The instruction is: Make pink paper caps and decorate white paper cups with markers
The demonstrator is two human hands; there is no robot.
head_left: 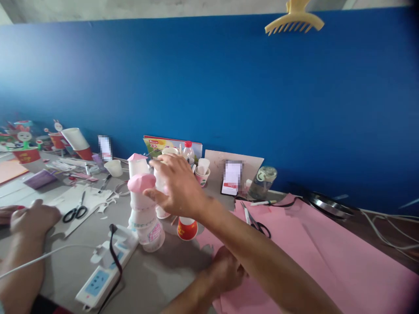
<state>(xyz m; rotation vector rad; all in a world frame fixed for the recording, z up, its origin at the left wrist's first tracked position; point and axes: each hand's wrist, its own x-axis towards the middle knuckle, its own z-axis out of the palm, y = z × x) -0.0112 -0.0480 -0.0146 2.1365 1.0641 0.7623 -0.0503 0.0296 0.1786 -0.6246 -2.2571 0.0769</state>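
Below blue partition (209, 87), paper (314, 244) on table (144, 279)

A broad, smooth blue partition panel (209, 87) stands behind the grey surface (147, 281), its top edge rising slightly toward the right. Above it shows a strip of mottled grey wall (131, 8). Soft light pales the panel at left; its right end deepens into shadow.

The right hand (181, 185) is raised, thumb (156, 197) and fingers (160, 166) apart; the left hand (225, 268) sits lower, partly hidden.
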